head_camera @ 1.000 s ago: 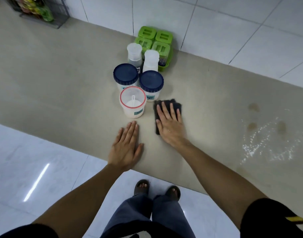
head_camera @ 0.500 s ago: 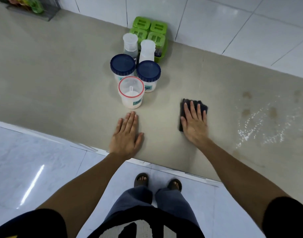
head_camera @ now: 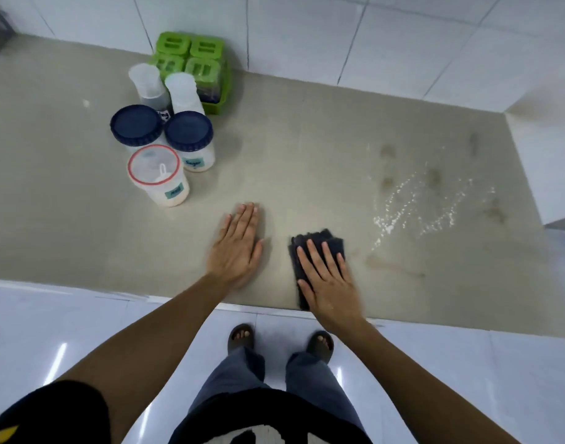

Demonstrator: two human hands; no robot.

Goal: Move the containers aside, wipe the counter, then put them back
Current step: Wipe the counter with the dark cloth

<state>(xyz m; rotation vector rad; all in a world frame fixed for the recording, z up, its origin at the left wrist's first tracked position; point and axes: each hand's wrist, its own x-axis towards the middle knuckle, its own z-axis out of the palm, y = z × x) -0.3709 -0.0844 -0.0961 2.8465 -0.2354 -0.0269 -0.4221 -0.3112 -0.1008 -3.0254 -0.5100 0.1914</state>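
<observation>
Pressing dark cloth [head_camera: 316, 248] flat w/ our right hand [head_camera: 329, 277], fingers straight; left hand [head_camera: 237, 248] flat on table [head_camera: 306, 161]. Containers [head_camera: 161, 145] at 10 o'clock.

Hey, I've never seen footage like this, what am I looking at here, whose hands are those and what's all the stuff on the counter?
There is no machine here. A person wears a wide-angle camera on the head, looking down, so you see their own arms, legs and sandalled feet.

The left hand lies flat and open on the beige counter, holding nothing. The right hand presses flat on a dark cloth near the counter's front edge, which looks like wiping.

At the back left stands a cluster of containers: a red-rimmed tub in front, two blue-lidded jars behind it, two white bottles, then a green box set against the tiled wall. To the right, the counter shows wet streaks and brownish stains.
</observation>
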